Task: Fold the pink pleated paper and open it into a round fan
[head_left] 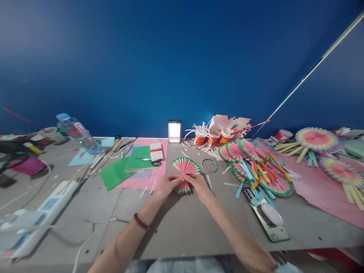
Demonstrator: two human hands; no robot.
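A pleated paper fan (186, 165), pink with a green and white edge like a watermelon slice, is spread nearly into a full circle over the table in front of me. My left hand (167, 185) pinches it near its centre from the left. From the right, my right hand (199, 184) pinches it near the same spot, the fingertips of both hands almost meeting. Part of the lower pleats shows between the hands. Left of the fan lie scissors (152, 161) and a white bundle (156, 151) with a red band. A ring of tape (209, 165) lies to its right.
Finished watermelon fans (250, 159) with coloured sticks pile up at right, beside a phone (267, 216). Red cups (226, 135) with paper strips stand near the wall. Green paper sheets (115, 174), wooden sticks (106, 159), a tilted bottle (78, 131) and a power strip (47, 212) are left.
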